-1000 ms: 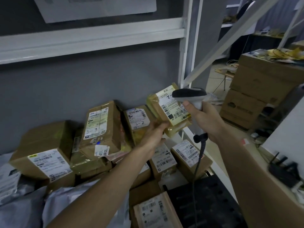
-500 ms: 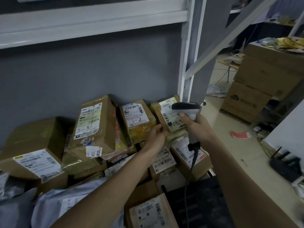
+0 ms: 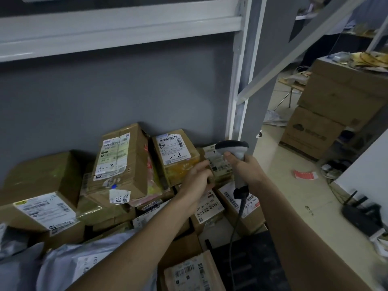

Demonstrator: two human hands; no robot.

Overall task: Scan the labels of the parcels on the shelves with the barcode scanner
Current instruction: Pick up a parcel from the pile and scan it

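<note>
At the shelf's left a box (image 3: 39,198) lies unmarked; two further along, a tall box (image 3: 119,162) and a small box (image 3: 176,154), are handwritten "3-2". The parcel (image 3: 218,162), held raised a second ago, has been lowered to the right rear corner, still gripped by the left hand (image 3: 197,177); its scan seems finished. The scanner (image 3: 233,150) is clasped in the right hand (image 3: 245,166).

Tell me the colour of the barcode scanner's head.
The barcode scanner has a dark grey, near-black top over a light grey body, seen in the head view.
</note>
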